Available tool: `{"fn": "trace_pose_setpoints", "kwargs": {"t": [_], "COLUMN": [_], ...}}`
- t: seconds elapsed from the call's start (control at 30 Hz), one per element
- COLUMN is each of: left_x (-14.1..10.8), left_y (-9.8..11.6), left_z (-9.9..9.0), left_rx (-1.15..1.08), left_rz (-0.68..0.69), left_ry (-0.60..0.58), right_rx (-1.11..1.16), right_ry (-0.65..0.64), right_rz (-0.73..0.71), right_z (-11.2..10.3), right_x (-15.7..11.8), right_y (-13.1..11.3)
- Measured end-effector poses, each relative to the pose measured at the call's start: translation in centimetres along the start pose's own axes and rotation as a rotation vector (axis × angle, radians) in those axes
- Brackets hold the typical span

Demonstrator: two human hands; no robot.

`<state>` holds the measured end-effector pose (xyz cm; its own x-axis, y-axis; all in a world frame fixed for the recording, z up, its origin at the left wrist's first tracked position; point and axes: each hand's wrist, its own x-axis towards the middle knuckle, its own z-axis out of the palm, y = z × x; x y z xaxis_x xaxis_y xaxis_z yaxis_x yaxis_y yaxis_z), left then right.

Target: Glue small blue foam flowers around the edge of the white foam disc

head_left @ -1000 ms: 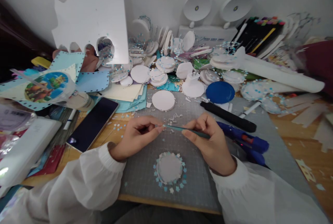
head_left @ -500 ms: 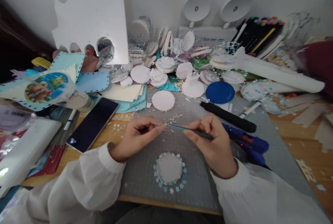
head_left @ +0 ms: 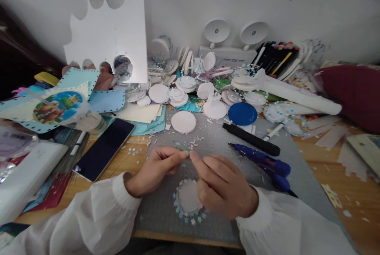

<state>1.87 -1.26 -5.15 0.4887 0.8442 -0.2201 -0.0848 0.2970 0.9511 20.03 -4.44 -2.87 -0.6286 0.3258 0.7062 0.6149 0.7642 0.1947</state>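
My left hand [head_left: 158, 170] is closed in a pinch above the grey cutting mat [head_left: 162, 215]. A thin teal strip [head_left: 180, 146] shows at its fingertips, pointing up and left. My right hand [head_left: 222, 186] has its thumb and index finger drawn together against the left fingertips; anything pinched there is too small or hidden to make out. Just below, a round white disc [head_left: 188, 195] ringed with small blue and white stars lies on the mat, its right side partly covered by my right hand.
A plain white disc [head_left: 183, 122] and a blue disc [head_left: 242, 114] lie beyond my hands. To the right are a black pen-like tool [head_left: 252, 139] and a blue glue gun [head_left: 261, 160]. A phone [head_left: 104, 149] rests on the left. White decorated discs pile up at the back.
My right hand has moved left and turned, its fingertips now meeting my left hand's. The teal strip that spanned both hands now shows only beside the left fingertips. The view has tilted up slightly.
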Motion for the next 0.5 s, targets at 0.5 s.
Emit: {"fn": "trace_pose_setpoints", "kwargs": {"t": [0.5], "left_x": [0.3], "left_y": [0.2], "left_z": [-0.1], "left_rx": [-0.068], "left_rz": [0.084], "left_ry": [0.219], "right_rx": [0.323], "right_ry": [-0.081], "right_rz": [0.362], "right_z": [-0.9], "right_x": [0.0], "right_y": [-1.3]}}
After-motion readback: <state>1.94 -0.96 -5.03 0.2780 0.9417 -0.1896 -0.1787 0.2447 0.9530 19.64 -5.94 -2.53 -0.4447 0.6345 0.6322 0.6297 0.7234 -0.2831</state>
